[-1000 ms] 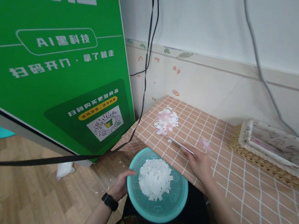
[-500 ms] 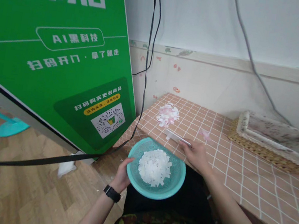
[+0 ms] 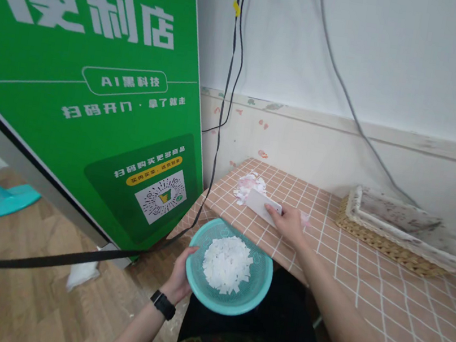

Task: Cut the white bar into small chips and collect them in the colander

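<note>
My left hand (image 3: 178, 278) grips the left rim of a teal plastic colander (image 3: 253, 306), fingers underneath and thumb over the edge. White paper scraps (image 3: 226, 265) are heaped in the colander, which is just off the table's front edge above my lap. In my right hand (image 3: 289, 224) is a flat white rectangular slab (image 3: 258, 203), tilted with its broad face towards me over the table; its exact kind I cannot make out. Just behind the slab lies a pile of white and pink paper scraps (image 3: 248, 186). More pinkish scraps (image 3: 304, 220) show beside my right hand.
A brown checked cloth (image 3: 353, 252) covers the table. A wicker basket (image 3: 387, 249) with a fabric liner stands at the right near the wall. On the left rises a green signed cabinet (image 3: 44, 138). A black strap (image 3: 81, 259) runs across low at the left.
The slab has turned from nearly edge-on to showing its broad face, and has moved nearer the scrap pile. My left hand still holds the colander. The view has shifted slightly.
</note>
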Motion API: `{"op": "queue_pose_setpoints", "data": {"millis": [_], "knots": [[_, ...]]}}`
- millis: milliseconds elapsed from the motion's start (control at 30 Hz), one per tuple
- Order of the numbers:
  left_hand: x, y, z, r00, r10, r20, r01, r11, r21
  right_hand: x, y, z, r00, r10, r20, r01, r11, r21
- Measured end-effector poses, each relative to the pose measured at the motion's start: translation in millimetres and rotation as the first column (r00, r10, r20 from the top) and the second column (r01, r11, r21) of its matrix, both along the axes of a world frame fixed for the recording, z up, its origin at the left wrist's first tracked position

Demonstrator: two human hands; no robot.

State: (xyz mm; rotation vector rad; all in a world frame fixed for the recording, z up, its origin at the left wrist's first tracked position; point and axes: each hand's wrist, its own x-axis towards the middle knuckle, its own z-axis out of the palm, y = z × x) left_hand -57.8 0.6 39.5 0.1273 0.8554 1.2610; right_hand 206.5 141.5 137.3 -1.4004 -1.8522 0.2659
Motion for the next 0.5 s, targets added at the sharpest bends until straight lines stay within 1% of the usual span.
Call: {"op": "queue_pose_setpoints", "data": {"millis": [100,167,233,300,367,400,500], "knots": [[0,1,2.4,1.0,-0.01,0.017,0.01,1.0,-0.001,1,11,2,0.995,0.059,0.083,-0.057,0.998,-0.031],[-1,1,4.0,0.999,-0.011,0.037,0.012,1.0,-0.017,2,18,4,0.991,0.037,0.129,-0.033,0.999,-0.027],[-2,1,4.9,0.999,-0.002,0.044,0.004,0.999,-0.041,2,25,7,0.991,0.022,0.133,-0.02,1.0,-0.018],[-5,1,4.9,0.999,0.007,0.032,-0.005,0.999,-0.052,-1,28,8,0.989,0.074,0.127,-0.072,0.997,-0.021],[-10,2,4.4,1.0,0.011,-0.005,-0.012,0.999,-0.036,-5,29,8,0.982,0.142,0.129,-0.14,0.99,-0.023],[-12,2,4.3,1.0,0.012,-0.028,-0.013,1.0,-0.024,-7,29,8,0.979,0.156,0.132,-0.154,0.988,-0.02],[-21,3,5.2,0.998,0.011,-0.069,-0.011,1.0,-0.002,-11,27,6,0.985,0.109,0.135,-0.111,0.994,0.008]]}}
